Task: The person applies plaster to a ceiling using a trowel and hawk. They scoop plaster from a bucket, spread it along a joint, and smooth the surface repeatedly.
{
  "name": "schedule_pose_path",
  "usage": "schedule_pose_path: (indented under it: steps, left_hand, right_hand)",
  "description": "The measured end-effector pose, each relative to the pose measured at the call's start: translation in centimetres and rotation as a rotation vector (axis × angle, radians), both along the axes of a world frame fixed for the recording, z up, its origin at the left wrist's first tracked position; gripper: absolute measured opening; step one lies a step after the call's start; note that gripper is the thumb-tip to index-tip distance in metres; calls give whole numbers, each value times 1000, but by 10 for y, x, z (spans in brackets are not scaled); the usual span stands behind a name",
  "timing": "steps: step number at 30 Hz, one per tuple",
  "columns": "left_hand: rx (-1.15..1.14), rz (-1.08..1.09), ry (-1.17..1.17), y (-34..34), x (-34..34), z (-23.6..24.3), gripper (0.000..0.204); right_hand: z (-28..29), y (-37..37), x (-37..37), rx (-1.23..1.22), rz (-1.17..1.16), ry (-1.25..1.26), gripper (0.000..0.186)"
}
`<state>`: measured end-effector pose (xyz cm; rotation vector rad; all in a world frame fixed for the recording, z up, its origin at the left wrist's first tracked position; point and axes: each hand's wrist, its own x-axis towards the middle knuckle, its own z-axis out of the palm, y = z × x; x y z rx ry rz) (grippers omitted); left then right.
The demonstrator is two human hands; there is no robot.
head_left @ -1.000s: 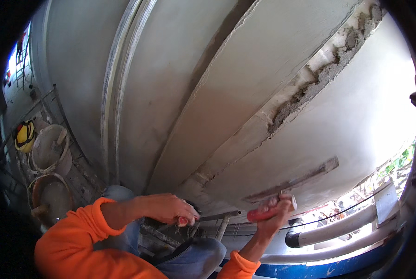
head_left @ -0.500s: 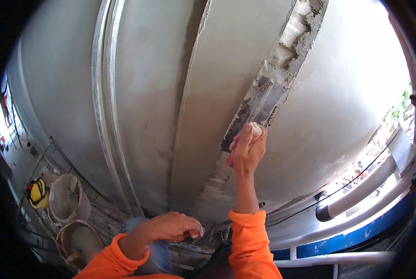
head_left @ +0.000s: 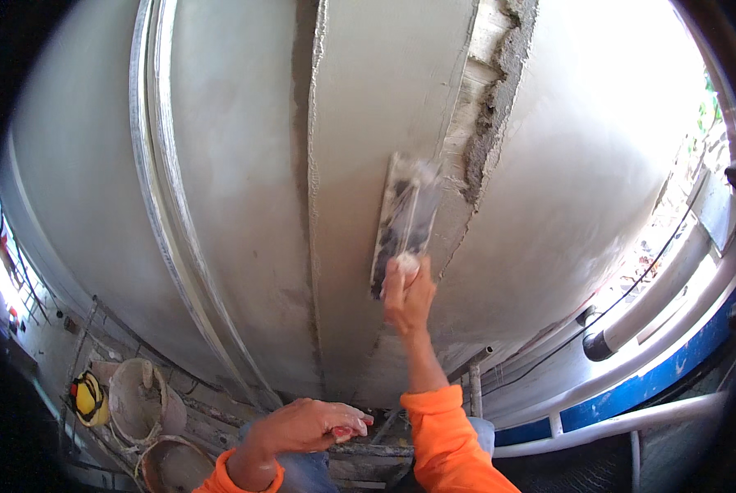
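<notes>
Trowel [head_left: 405, 220] and wall [head_left: 244, 164] met ahead of me, the long blade seemingly flat against the smooth face and nearly upright, its upper end blurred. My right hand [head_left: 410, 302] was wrapped around its handle near the blade's lower end, the arm stretched out, probably because that grip let me press along the blade's length. The trowel lay just beyond those knuckles, left of the rough mortar strip [head_left: 499, 107], with its upper right corner close to the groove's edge.

My left hand [head_left: 302, 427] was lower and to the left, its fingers curled around a red piece [head_left: 347, 430]; they hid too much for me to tell what it was. I presumably held it there to leave the blade room. From that hand, the trowel was up and to the right, well apart. Two buckets [head_left: 174, 413] stood on my left, likely for easy reach.
</notes>
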<state>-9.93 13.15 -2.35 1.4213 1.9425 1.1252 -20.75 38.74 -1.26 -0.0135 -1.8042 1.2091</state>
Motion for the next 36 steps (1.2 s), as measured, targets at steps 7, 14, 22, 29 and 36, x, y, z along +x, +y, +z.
schedule_pose_path:
  steps: [7,14,22,29,36]
  left_hand:
    - [19,-39,-28,1,-1,1,17]
    - [-51,-19,-21,-1,0,-1,16]
    - [-52,-39,-2,2,-3,1,17]
    - [-79,-30,-54,3,-3,-2,16]
    - [-104,-30,-6,6,-11,-7,15]
  right_hand:
    - [-41,-30,43,-106,-46,-231,34]
    - [36,-1,12,-158,9,-37,40]
    - [-28,-34,42,-79,-20,-142,36]
    - [52,-6,8,-113,-10,-21,37]
    - [5,-34,32,-139,12,-174,40]
